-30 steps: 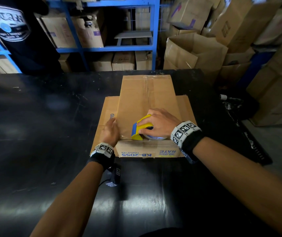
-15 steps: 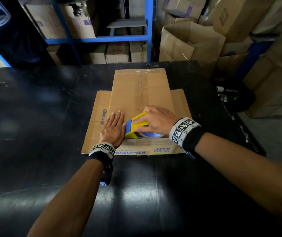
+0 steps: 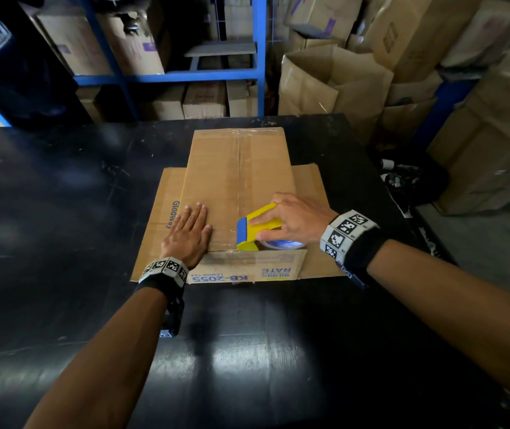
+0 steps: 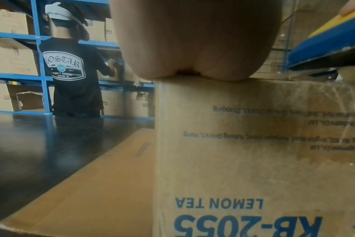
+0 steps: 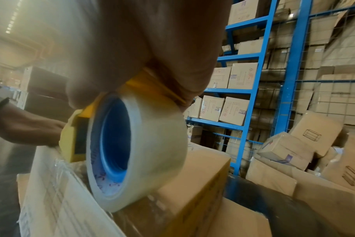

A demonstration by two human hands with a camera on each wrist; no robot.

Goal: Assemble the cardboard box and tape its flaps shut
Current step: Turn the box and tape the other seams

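Observation:
A brown cardboard box [image 3: 238, 181] stands on the black table [image 3: 61, 212], its top flaps folded together and clear tape along the centre seam. Its near side [image 4: 253, 152] reads KB-2055 LEMON TEA. Side flaps [image 3: 167, 218] lie spread flat on the table. My left hand [image 3: 190, 232] lies flat with straight fingers on the box top near its front left edge. My right hand [image 3: 290, 219] grips a yellow and blue tape dispenser [image 3: 258, 226] with a clear tape roll [image 5: 136, 152], set on the top's near edge at the seam.
Blue shelving [image 3: 185, 75] with cartons stands behind the table. Open and stacked cardboard boxes [image 3: 334, 85] crowd the right side. A person in a black printed shirt [image 4: 71, 77] stands at the shelves beyond the far left of the table.
My left hand has flattened and slid left across the box top. The dispenser and my right hand stay at the near edge; the head view has tilted down slightly.

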